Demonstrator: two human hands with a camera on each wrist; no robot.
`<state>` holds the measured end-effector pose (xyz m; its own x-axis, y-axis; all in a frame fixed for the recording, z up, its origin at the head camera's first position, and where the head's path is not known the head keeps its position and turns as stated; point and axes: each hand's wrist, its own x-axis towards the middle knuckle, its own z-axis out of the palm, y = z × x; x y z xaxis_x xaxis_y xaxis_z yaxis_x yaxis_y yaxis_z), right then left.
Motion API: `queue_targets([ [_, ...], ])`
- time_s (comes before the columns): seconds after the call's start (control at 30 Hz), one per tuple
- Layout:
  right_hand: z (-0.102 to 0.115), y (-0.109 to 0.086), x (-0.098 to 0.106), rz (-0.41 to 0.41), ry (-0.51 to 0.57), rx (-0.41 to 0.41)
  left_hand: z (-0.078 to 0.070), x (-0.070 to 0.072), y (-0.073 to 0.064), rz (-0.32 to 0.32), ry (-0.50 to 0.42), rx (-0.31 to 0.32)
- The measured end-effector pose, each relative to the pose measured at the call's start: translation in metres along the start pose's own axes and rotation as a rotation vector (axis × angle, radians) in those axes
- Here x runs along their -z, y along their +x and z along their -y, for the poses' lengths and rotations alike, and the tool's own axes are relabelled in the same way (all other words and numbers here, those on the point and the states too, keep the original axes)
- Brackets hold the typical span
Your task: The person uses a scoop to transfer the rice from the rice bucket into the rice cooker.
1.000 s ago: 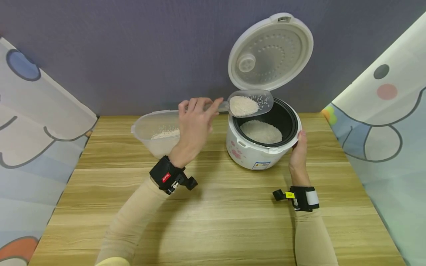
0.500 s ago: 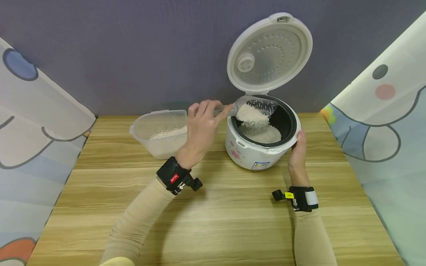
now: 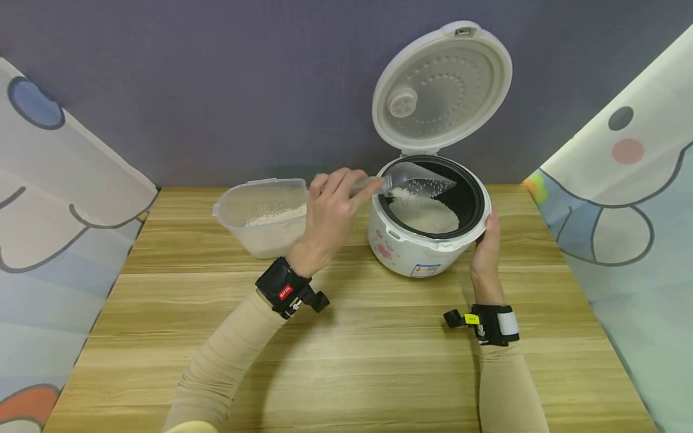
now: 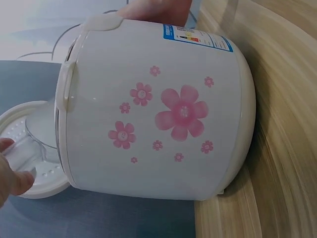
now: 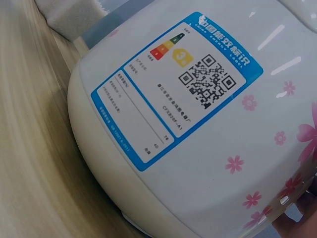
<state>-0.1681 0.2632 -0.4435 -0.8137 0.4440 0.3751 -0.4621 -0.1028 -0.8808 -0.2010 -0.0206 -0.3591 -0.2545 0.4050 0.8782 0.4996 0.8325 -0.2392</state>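
Note:
My left hand (image 3: 330, 213) grips the handle of a clear plastic scoop (image 3: 403, 173), tilted over the mouth of the rice cooker (image 3: 397, 249). Some grains cling inside the scoop, and a little white rice sits at its lower edge. Below it, a mound of rice (image 3: 430, 218) lies in the dark inner pot (image 3: 470, 198). With the thumb at the rim, my right hand (image 3: 485, 252) holds the cooker's right side; its other fingers are mostly hidden behind the body. In the left wrist view the cooker's flowered side (image 4: 148, 109) fills the middle, fingers and scoop at the left edge.
The cooker's lid (image 3: 441, 84) stands raised at the back, near the grey wall (image 3: 260, 90). Left of the cooker is a translucent tub (image 3: 265, 231) partly filled with rice. Everything stands on a wooden table (image 3: 368, 355), with cartoon-printed sheets (image 3: 612, 174) at both sides.
The left hand has moved right and tipped the scoop over the pot. Most of the rice has poured out of the scoop into it. The right hand has stayed at the cooker.

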Motion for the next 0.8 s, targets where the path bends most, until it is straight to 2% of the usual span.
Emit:
queue_targets([
  [0.13,-0.001,0.001,0.0,0.003,0.015,-0.01,0.0,-0.002,-0.001,-0.059,-0.038,-0.031],
  [0.27,-0.001,0.001,0.0,-0.002,0.015,-0.024,0.002,-0.003,-0.002,-0.116,-0.046,-0.105],
  [0.47,0.0,0.001,0.0,0.006,0.01,-0.022,0.006,-0.001,0.0,-0.149,0.069,-0.276],
  [0.57,0.0,0.001,0.0,0.015,0.002,-0.015,0.007,0.0,0.003,-0.157,0.112,-0.336],
  [0.7,-0.001,0.001,0.002,0.019,-0.019,-0.014,0.007,0.002,0.008,-0.152,0.139,-0.372],
  [0.8,-0.001,0.001,0.002,0.019,-0.029,-0.017,0.006,0.001,0.009,-0.147,0.152,-0.371],
])
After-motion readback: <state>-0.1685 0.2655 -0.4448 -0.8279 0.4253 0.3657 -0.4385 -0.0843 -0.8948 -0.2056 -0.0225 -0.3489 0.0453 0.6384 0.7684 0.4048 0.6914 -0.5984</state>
